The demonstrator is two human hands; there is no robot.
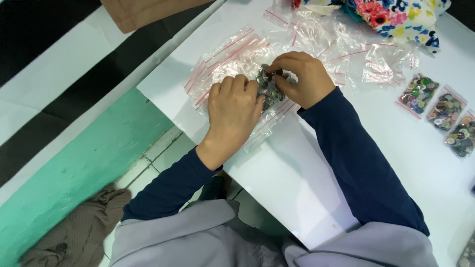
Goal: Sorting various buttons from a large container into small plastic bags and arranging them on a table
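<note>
On the white table (297, 173), the left hand (232, 111) and right hand (302, 76) both curl onto a small heap of silvery metal buttons (269, 89) between them, fingers pinching pieces. Empty clear red-striped zip bags (227, 57) lie beneath; three filled button bags (440, 113) sit at three o'clock.

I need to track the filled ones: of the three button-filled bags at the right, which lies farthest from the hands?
The lowest filled bag, at the table's right edge, dark buttons inside; the other two sit up-left, nearer the right hand.
</note>
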